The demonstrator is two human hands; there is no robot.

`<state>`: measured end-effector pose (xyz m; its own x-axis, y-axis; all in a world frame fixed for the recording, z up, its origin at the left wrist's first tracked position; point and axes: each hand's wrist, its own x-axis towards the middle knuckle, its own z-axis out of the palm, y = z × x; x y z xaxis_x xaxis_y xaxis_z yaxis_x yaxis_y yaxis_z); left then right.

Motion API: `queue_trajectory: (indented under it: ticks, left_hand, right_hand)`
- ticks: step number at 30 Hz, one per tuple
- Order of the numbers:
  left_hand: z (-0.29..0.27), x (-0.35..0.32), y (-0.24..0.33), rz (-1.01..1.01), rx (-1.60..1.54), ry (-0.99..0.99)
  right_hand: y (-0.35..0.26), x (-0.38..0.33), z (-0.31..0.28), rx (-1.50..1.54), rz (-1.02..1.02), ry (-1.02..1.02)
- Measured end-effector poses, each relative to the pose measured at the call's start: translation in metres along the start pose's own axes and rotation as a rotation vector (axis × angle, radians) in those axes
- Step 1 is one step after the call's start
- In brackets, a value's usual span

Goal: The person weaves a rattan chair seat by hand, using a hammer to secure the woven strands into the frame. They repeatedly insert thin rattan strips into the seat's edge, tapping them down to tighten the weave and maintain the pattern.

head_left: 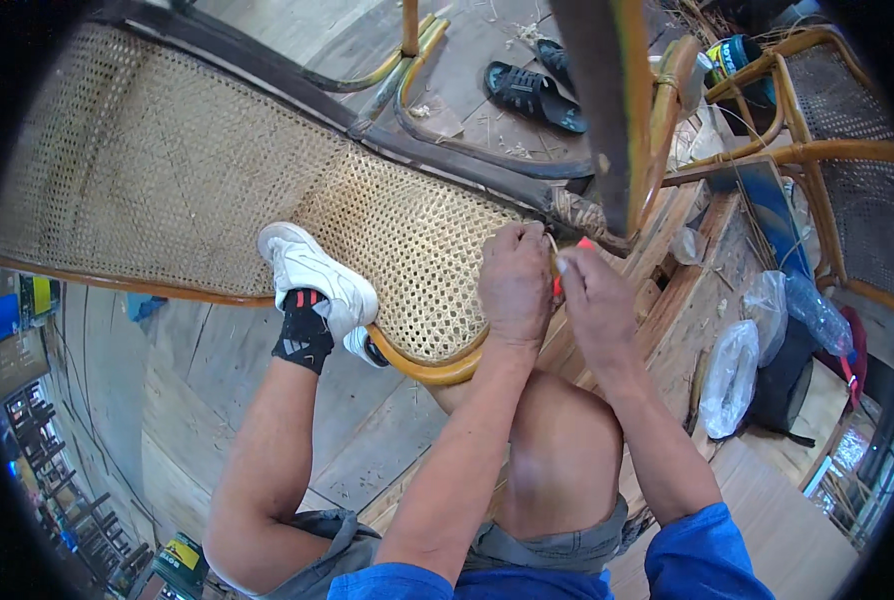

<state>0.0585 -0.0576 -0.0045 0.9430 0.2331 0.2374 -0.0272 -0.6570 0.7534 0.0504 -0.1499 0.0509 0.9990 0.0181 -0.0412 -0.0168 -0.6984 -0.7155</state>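
Note:
A cane-woven rattan chair (197, 170) lies on its side in front of me, its woven seat panel (407, 250) facing up. My left hand (515, 282) rests closed on the seat's curved rattan rim (437, 370), pinching a thin pale cane strand (552, 243) at the rim's far corner. Right beside it, my right hand (592, 300) grips a small red-handled tool (572, 262), its tip at the same corner. Most of the tool is hidden by my fingers. My left foot in a white shoe (317, 275) presses on the chair's rim.
A dark upright chair leg (607, 100) stands just behind my hands. A second rattan chair (827, 150) is at the right, with clear plastic bags (732, 375) and a plastic bottle (817, 315) on the wooden floor. Black sandals (532, 90) lie beyond.

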Motion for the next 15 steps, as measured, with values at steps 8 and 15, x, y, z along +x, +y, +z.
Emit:
queue_trajectory:
  ticks: [8, 15]
  left_hand:
    - [0.000, 0.003, 0.008, -0.100, -0.056, -0.003]
    - [0.003, -0.001, 0.005, -0.063, 0.045, -0.011]
  right_hand:
    - [0.034, -0.019, 0.011, 0.217, -0.030, 0.070]
    - [0.032, -0.019, 0.011, 0.287, 0.004, 0.000]
